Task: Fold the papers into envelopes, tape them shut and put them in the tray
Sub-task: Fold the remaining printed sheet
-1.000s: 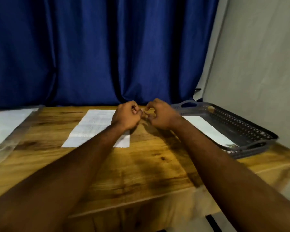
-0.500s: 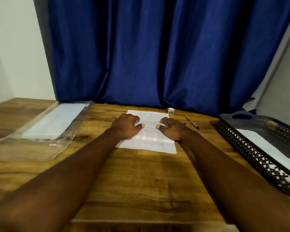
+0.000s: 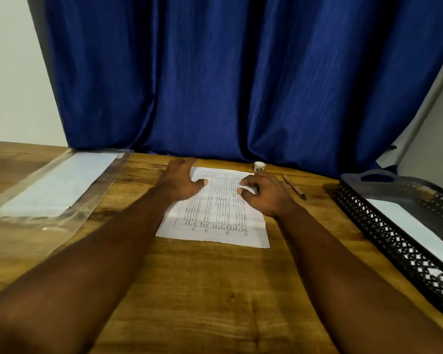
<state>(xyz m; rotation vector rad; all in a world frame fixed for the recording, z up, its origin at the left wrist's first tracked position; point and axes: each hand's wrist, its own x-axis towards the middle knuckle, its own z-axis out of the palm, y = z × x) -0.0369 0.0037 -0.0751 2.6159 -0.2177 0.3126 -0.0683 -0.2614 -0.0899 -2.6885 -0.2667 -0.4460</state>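
A printed white paper (image 3: 215, 215) lies flat in the middle of the wooden table. My left hand (image 3: 180, 183) rests spread on its far left corner, thumb on the sheet. On the far right part of the paper, my right hand (image 3: 262, 191) presses down with fingertips, fingers bent. Neither hand grips anything. A small white tape roll (image 3: 259, 166) stands just beyond the paper. At the right sits a black lattice tray (image 3: 384, 226) holding a white folded paper (image 3: 404, 221).
A clear plastic sleeve with a stack of white sheets (image 3: 54, 186) lies at the left. A brown pen (image 3: 294, 187) lies right of my right hand. A blue curtain (image 3: 228, 80) hangs behind the table's back edge.
My hands left their pinched-together pose and came down on the paper, then slid farther up and apart on it. The view swung left, so the tray sits at the right edge.
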